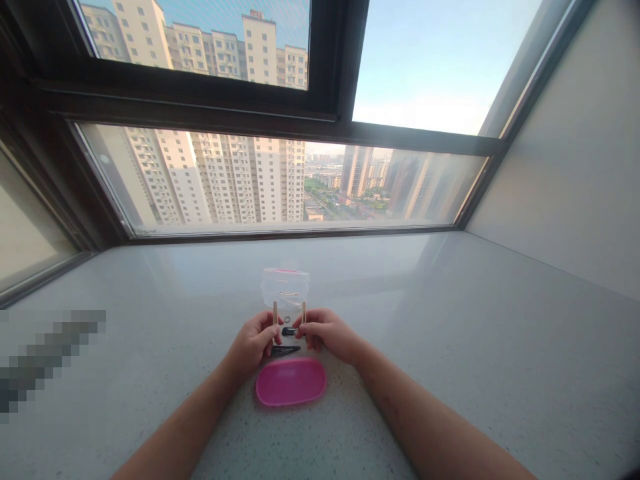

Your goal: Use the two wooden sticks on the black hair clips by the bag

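1. Head view: both hands meet on a pale speckled sill point(450, 347) below a window point(280, 180).
2. Left hand point(253, 343) is curled narrow, pinching a small wooden clip point(275, 313) upright.
3. Right hand point(325, 332) is curled the same way, pinching a second wooden clip point(303, 311).
4. A dark hair clip point(289, 331) sits between the fingertips; another dark clip point(284, 350) lies just nearer.
5. A clear zip bag point(285, 290) lies just beyond the hands; a pink oval lid point(291, 381) lies near, under the wrists.
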`<action>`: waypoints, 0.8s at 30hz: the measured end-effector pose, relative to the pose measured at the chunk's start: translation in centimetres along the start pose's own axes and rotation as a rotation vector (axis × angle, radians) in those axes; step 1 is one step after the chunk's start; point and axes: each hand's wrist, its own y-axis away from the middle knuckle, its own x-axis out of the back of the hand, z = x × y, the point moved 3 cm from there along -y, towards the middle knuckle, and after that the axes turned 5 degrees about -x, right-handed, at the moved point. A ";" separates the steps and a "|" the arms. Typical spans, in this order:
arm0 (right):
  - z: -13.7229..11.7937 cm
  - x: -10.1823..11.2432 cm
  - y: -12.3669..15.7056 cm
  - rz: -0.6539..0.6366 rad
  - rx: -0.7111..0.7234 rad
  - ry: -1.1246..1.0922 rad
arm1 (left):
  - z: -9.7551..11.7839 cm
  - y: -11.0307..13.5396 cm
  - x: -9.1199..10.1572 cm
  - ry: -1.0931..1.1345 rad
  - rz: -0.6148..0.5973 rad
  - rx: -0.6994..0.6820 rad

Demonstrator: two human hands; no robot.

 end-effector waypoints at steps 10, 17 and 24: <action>-0.1 0.0 0.1 -0.016 0.036 0.005 | -0.3 0.0 0.1 0.005 -0.017 0.007; 0.0 0.0 -0.1 -0.037 0.022 0.013 | -0.2 0.0 0.0 0.000 -0.023 0.011; 0.2 0.1 -0.2 -0.036 0.019 0.011 | -0.4 -0.1 0.0 0.001 -0.028 0.018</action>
